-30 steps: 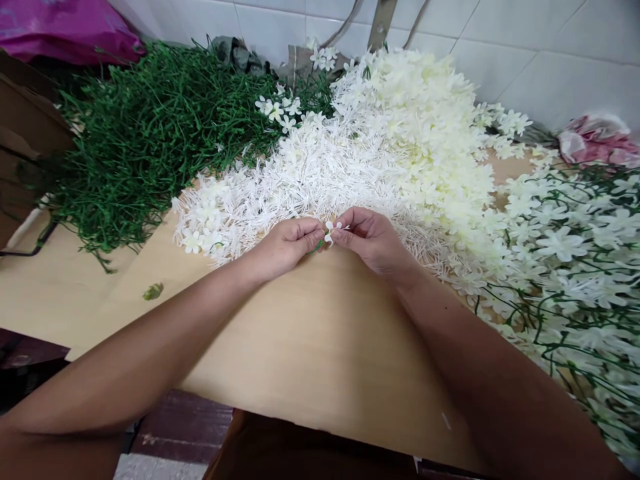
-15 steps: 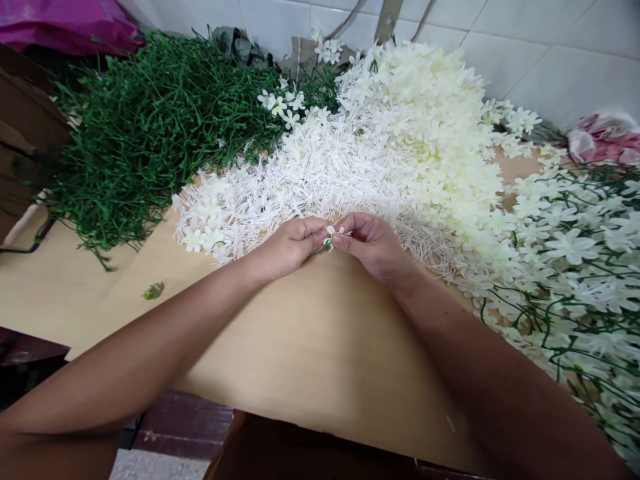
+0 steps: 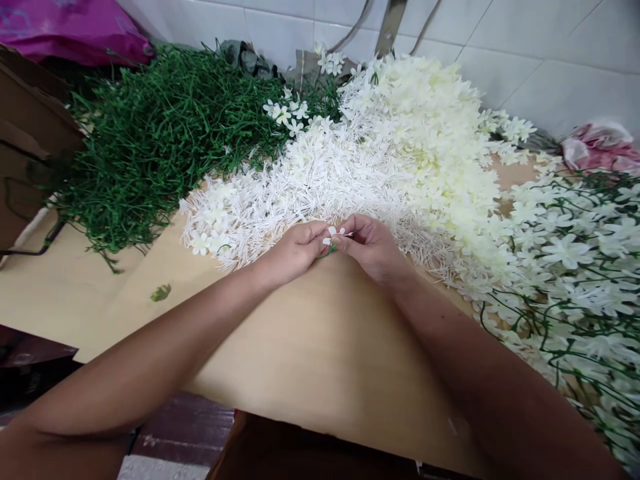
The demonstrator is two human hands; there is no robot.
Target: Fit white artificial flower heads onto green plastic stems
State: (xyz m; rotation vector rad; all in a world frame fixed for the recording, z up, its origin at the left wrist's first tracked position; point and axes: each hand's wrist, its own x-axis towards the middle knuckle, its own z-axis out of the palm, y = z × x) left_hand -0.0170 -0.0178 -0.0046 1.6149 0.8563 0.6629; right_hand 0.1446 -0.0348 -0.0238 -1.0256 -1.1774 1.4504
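My left hand (image 3: 299,248) and my right hand (image 3: 375,245) meet fingertip to fingertip over the front edge of a pile of white stamen-like pieces (image 3: 325,177). Between them is a small white flower (image 3: 335,235) on a short green stem (image 3: 329,251). The left fingers are pinched around the stem, partly hidden. My right thumb and index finger pinch the flower, and a thin white tip sticks out beside them. Behind and to the right lies a heap of cream-white petals (image 3: 430,127).
Green stems (image 3: 170,133) are heaped at the left, beside a cardboard box (image 3: 30,133) and a magenta bag (image 3: 75,30). Finished-looking white flowers with stems (image 3: 575,293) cover the right side. A small greenish scrap (image 3: 161,293) lies on the tan board (image 3: 300,347).
The view has shifted slightly. My hands stay together at the flower, and its petals now sit a little differently between the fingertips.
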